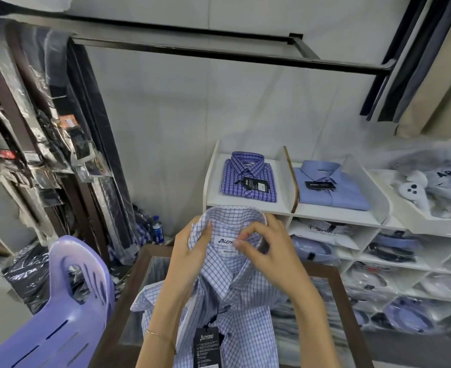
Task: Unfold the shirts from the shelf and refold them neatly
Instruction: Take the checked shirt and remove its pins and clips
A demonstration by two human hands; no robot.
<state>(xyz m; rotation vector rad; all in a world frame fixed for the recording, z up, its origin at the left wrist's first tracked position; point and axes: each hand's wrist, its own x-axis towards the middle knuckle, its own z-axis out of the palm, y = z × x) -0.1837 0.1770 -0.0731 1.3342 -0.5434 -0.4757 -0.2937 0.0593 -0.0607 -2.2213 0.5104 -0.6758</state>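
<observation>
While both hands work at the collar, the checked shirt (235, 309) hangs from the fingers over the glass-topped table (333, 277), its body draped below the wrists and the black hang tag (207, 346) dangling under the left forearm. The left hand (189, 251) has its fingers closed on the collar's left side, thumb pressed on the inner band. The right hand (266, 251) pinches narrowly at the collar band just beside the brand label (225, 241), its thumb and forefinger together on the cloth and the other fingers curled loosely behind. Beyond the fingertips, on the white shelf (248, 201), lie two folded shirts, a darker plaid shirt (248, 179) and a plain blue shirt (330, 189).

The likely step is shaping or straightening the collar. The risk is that an uneven pull between the two grips twists the collar and sets a crooked crease. The loose body below the hands could also slide off the table edge, since only the collar is held, and the tag string might snag in a fold.
</observation>
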